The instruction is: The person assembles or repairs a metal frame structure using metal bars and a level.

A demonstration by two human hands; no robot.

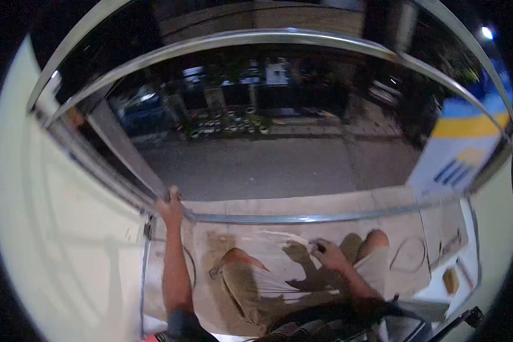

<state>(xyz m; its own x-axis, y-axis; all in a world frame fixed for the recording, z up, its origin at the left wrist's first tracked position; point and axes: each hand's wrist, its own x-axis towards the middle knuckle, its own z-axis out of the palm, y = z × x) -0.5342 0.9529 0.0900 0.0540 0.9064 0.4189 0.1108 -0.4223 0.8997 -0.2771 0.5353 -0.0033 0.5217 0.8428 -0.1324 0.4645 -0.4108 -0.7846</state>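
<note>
At the lower left corner of a metal frame, my left hand [170, 206] is closed around the bottom of a flat grey upright post [122, 142]. The frame's shiny lower bar [302, 218] runs to the right from there, just past my knees. My right hand [329, 255] is above the floor between my knees, its fingers closed. A small dark object [320, 247] shows at its fingertips, too blurred to name. My right hand's shadow falls on the floor and on my trousers.
A curved metal bar [290, 37] crosses overhead. Pale walls [68, 216] stand on either side. Cables [409, 255] lie on the tan floor [268, 239]; a small brown block [451, 281] sits at the right. Outside are a blue, yellow and white banner [459, 148], dark pavement [279, 165] and potted plants [228, 124].
</note>
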